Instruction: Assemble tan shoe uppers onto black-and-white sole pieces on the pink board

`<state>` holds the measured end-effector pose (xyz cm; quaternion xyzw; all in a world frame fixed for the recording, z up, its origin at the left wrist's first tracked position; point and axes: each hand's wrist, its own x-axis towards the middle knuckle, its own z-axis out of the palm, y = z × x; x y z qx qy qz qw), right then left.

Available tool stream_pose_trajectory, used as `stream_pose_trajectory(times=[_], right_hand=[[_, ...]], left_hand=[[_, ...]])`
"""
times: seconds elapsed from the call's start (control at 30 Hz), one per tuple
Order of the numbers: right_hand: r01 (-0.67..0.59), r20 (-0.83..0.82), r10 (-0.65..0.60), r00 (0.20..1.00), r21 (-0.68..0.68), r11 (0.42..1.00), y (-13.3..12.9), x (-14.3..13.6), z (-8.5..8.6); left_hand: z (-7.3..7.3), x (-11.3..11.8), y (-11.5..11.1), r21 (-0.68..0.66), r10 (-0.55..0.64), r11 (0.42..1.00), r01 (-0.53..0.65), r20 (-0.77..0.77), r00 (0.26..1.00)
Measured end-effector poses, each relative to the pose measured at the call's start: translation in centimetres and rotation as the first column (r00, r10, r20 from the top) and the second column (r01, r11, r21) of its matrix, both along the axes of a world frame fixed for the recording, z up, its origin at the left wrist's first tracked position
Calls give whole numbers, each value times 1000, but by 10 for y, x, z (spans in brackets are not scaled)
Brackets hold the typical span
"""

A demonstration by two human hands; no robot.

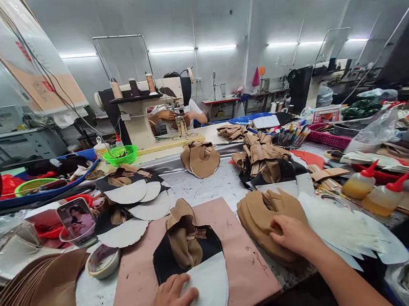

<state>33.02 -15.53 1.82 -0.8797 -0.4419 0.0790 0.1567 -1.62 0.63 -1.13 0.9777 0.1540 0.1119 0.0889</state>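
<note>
1. Our left hand (176,302) lies palm down with its fingers loosely spread, resting on the white lower part of a black-and-tan piece (212,276) and pressing it without gripping.
2. Our right hand (295,234) is partly curled at the stack of tan pieces (256,222) – the fingertips touch the upper layers near their cut-out, but we cannot tell whether they pinch one.
3. Beneath the black-and-tan piece is a pink mat (241,261), laid on our white, marked desk (179,190); the stack of tan pieces sits at the mat's right side.
4. Right of that stack, white sheets (344,229) fan out, with two red-tipped bottles (374,191) beyond them.
5. To our left we have fanned brown pieces (51,291), a round white bowl (103,262) and a phone (76,219) propped upright.
6. Farther back, white-edged pieces (129,192) overlap on the left, a rounded tan piece (205,160) lies mid-desk, and a heap of tan and black pieces (267,156) sits to its right.
7. Across from us stands a sewing machine (136,117) – a person works behind it, near a green basket (122,156).
</note>
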Motion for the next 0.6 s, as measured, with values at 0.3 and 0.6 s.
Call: stream_pose_trajectory(times=[0.3, 0.6], right_hand=[[-148, -116, 224, 968, 456, 878, 0, -69, 32], [-169, -517, 253, 818, 204, 964, 8, -123, -16]], left_hand=[[7, 64, -53, -985, 339, 117, 123, 156, 928], [11, 52, -73, -862, 743, -409, 300, -123, 658]])
